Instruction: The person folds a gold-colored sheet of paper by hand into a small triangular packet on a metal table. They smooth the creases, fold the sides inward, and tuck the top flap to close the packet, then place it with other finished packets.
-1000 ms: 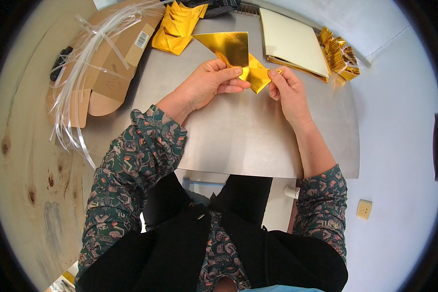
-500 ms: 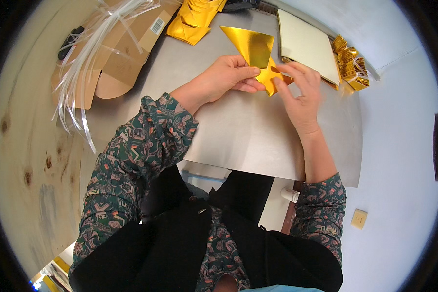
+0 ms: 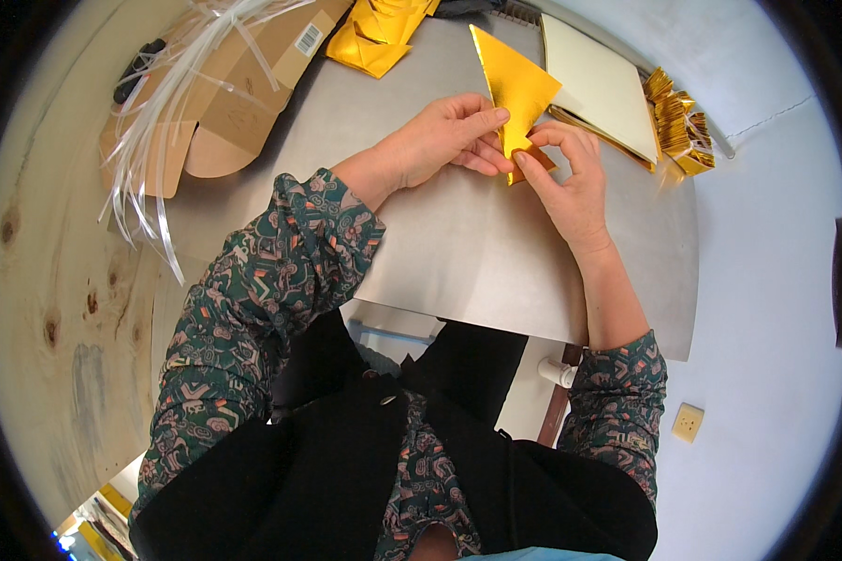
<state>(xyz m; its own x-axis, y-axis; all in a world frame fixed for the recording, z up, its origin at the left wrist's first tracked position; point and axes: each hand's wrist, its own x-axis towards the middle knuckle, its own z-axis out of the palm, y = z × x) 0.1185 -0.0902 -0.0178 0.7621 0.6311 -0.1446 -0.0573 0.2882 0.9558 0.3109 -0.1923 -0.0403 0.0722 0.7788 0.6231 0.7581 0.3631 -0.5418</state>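
- The folded gold foil sheet (image 3: 516, 82) is held above the metal tabletop (image 3: 458, 252), between both hands; its broad pointed part is left standing away from the body. Whether it touches the metal cannot be told.
- By the left hand (image 3: 451, 140), the foil's left edge is gripped, thumb on top and fingers beneath, seemingly so that the sheet is kept steady.
- By the right hand (image 3: 573, 178), the lower flap is pinched between thumb and forefinger, probably because finer control is needed there; the other fingers are curled.
- Folded gold pieces (image 3: 374, 42) are overlapped beyond the left hand, presumably to save room.
- The cream stack (image 3: 599, 89) and the bundled pleated gold foil (image 3: 683, 131) are set at the right, apparently within easy reach.
- White strips (image 3: 164, 122) are draped over the cardboard box (image 3: 243, 112), perhaps to be kept off the worktop.
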